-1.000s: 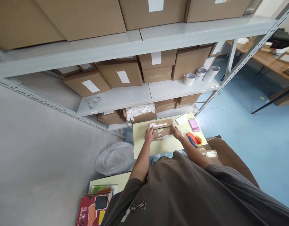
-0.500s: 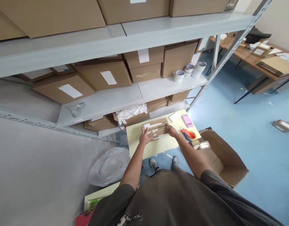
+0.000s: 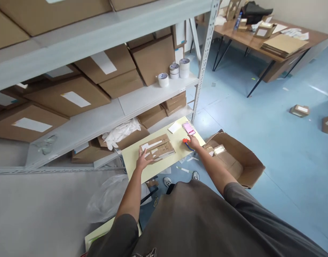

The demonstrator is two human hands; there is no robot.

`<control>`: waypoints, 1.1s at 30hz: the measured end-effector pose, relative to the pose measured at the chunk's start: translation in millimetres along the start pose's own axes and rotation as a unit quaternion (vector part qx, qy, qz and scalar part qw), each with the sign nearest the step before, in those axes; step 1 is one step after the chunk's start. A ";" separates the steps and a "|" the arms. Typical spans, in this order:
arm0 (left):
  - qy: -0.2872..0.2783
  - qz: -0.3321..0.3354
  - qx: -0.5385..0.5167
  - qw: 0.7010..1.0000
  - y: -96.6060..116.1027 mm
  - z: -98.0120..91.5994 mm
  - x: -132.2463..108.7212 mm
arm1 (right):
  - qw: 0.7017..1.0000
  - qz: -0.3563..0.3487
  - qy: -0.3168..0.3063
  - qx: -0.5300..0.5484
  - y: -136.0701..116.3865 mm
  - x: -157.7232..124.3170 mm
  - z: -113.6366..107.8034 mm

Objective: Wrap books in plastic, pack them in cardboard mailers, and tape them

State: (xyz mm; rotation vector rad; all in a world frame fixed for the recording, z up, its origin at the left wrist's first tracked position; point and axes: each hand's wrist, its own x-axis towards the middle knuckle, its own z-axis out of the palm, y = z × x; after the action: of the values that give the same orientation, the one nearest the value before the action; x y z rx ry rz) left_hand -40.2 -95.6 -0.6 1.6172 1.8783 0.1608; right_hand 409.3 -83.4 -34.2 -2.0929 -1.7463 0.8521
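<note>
A small flattish cardboard box (image 3: 164, 145) with white label scraps and strips of tape lies on the pale yellow table (image 3: 150, 173). My left hand (image 3: 142, 160) grips its left end, fingers on the end and thumb along the near side. To the right, my right hand (image 3: 193, 142) is closed over an orange and blue tape dispenser (image 3: 185, 141) on the table; the hand hides much of it. Just beyond that hand lies a pink phone (image 3: 190, 129), partly blurred out. A white card or pad (image 3: 174, 127) sits between the phone and the box.
Metal shelving (image 3: 142, 103) with cardboard boxes and white tape rolls (image 3: 163, 80) rises beyond the table. White gloves (image 3: 122, 132) fill a low box. An open carton (image 3: 244, 160) stands on the right. A wooden desk (image 3: 260, 39) is farther off; plastic wrap (image 3: 107, 200) lies at left.
My right hand has left the small box and moved right onto the tape dispenser. My left hand stays at the box's left end. The view has turned to the right.
</note>
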 end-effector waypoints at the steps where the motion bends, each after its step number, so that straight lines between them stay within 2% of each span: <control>1: 0.003 -0.003 0.000 1.000 3.7 2.7 -1.0 | 1.000 0.015 -0.010 -0.009 11.8 -1.4 -1.1; 3: 0.011 -0.010 -0.002 1.000 10.8 8.4 -2.3 | 0.999 0.033 -0.037 -0.020 31.1 -3.2 1.6; 6: 0.018 -0.009 -0.003 1.000 18.1 16.9 -1.7 | 0.996 0.022 -0.081 -0.030 48.1 -4.5 15.7; 11: 0.019 -0.013 -0.011 1.000 19.4 24.8 5.8 | 0.989 0.029 -0.140 -0.042 51.8 -5.1 51.9; 15: 0.015 -0.007 -0.051 0.999 19.6 27.3 5.1 | 0.990 0.066 -0.123 -0.037 51.0 -4.5 72.5; 18: 0.020 -0.013 -0.098 0.995 21.9 30.1 0.1 | 0.990 0.116 -0.081 0.016 54.3 -2.8 75.5; 23: 0.017 -0.012 -0.163 0.986 20.3 34.2 -2.9 | 0.990 0.110 -0.084 0.034 50.8 3.1 58.2; 26: 0.016 -0.004 -0.177 0.984 16.5 36.6 -1.2 | 0.992 0.077 -0.047 0.093 33.0 5.3 40.7; 28: 0.016 0.005 -0.182 0.983 14.5 38.7 -0.1 | 0.986 0.033 -0.020 0.161 11.0 4.4 29.5; 31: 0.031 0.021 -0.191 0.981 12.4 41.9 1.3 | 0.972 -0.034 -0.013 0.231 -38.2 0.4 17.7; 33: 0.048 0.027 -0.200 0.978 10.8 42.6 3.0 | 0.964 -0.077 -0.034 0.254 -78.2 -1.2 14.7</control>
State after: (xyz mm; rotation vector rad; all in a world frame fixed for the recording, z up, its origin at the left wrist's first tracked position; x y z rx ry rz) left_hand -8.3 -103.6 -29.9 1.4008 1.7340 0.6088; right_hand 338.2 -69.0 -1.3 -1.5902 -1.4929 1.1868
